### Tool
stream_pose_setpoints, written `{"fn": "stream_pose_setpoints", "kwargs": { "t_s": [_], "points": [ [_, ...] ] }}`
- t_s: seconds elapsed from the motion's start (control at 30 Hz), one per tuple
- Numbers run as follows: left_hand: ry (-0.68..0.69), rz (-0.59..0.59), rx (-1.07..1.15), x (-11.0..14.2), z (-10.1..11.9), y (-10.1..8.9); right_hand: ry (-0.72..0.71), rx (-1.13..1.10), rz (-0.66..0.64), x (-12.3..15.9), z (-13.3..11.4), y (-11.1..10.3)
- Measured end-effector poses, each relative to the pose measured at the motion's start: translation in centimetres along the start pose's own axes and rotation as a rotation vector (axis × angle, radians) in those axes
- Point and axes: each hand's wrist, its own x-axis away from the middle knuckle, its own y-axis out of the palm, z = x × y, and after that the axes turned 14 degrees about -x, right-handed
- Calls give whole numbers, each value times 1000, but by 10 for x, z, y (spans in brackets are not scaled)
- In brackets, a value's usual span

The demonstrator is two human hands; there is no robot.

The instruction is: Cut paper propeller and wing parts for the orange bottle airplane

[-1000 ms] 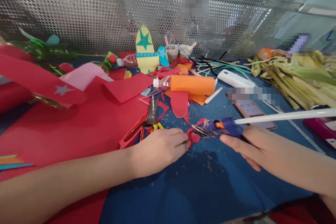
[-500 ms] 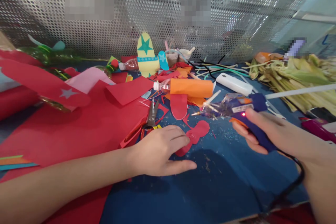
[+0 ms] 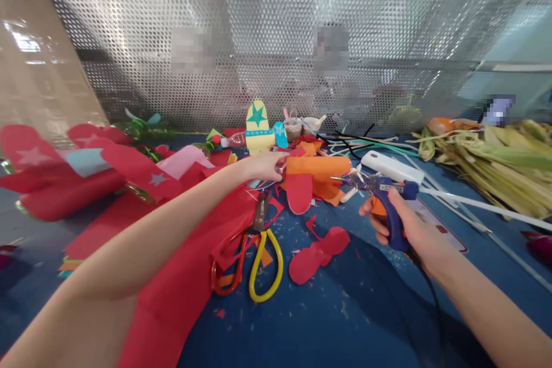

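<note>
Stretched forward, my left hand [image 3: 264, 167] has its fingers closed around the neck end of a plastic bottle wrapped in orange paper [image 3: 317, 165]; the cap is hidden by the hand. A rounded red paper piece [image 3: 299, 192] sticks out from the bottle's near side. My right hand [image 3: 399, 215] grips a blue hot glue gun [image 3: 394, 207], its nozzle pointing left, close to the bottle's far-right end. A white glue stick [image 3: 487, 205] trails from the back of the gun. Below the bottle lies a red paper propeller shape [image 3: 318, 255].
Scissors with red and yellow handles [image 3: 266, 267] lie before the bottle. Large red paper [image 3: 172, 282] covers the left side. Behind stands a bottle plane with yellow paper wings [image 3: 260, 139]. Corn husks [image 3: 495, 167] and a white cylinder [image 3: 391, 167] are at right; perforated metal [image 3: 276, 6] rises behind.
My left hand has moved from beside the red propeller shape up to the bottle's neck and closed on it. The glue gun has come nearer the bottle's right end. The view has tilted up.
</note>
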Motion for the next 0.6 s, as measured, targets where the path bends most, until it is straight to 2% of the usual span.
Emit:
{"fn": "stream_pose_setpoints", "kwargs": {
  "t_s": [0.23,0.43,0.6],
  "points": [
    [-70,-127,144,-13,-17,-5,19,20,-8,3,-2,6],
    [-165,-257,388,-5,-22,-5,-25,73,23,6,3,8],
    [-252,-311,648,8,-18,2,-92,212,-52,6,3,3]
  ]
}}
